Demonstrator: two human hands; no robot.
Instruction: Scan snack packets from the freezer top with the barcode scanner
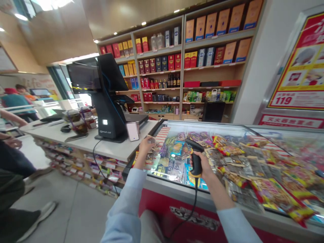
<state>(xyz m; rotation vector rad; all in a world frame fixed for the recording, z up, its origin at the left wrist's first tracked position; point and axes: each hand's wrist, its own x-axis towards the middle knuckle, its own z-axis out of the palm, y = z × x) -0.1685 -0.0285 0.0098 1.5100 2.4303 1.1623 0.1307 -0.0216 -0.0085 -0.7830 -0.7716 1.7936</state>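
My right hand (203,164) is wrapped round the handle of a black barcode scanner (196,162) with yellow trim. The scanner's head points up and to the left over the glass-topped freezer case (174,189), and its cord hangs down the red front. Beyond the near corner of the case, my left hand (147,145) has its fingers curled together; what they hold is too small and blurred to make out. Beneath and around both hands lie snack packets, among them a blue packet (177,148) and several red-and-yellow packets (227,148) to the right.
A black checkout terminal (108,111) stands on the white counter (117,148) at left, with a phone (133,131) propped beside it. Jars (77,121) sit further left. Another person's leg and shoe (43,216) show at lower left. Shelves of boxed goods (162,64) line the back wall.
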